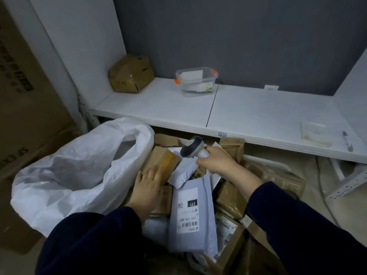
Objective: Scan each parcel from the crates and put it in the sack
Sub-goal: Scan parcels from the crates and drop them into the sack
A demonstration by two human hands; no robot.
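Two hands in dark sleeves reach into a heap of parcels. Nearest lies one long pale grey mailer [191, 215]; its white label carries barcodes and the number 231. The left hand [148, 188] rests flat, fingers straight, on one brown cardboard parcel [163, 160] with a glossy taped face. The hands are apart. Just to the right, the right hand [216, 161] is wrapped round the handle of one white scanner [193, 149], whose dark head sits above one small white mailer [183, 172]. Several more brown parcels crowd around, too jumbled to count. One white sack [79, 171] stands open at the left, touching the heap. Beyond, one white shelf [248, 110] carries one battered cardboard box [131, 73], one clear plastic tub [196, 81] with orange clips, one small clear bag [315, 133] and one pen [347, 142].
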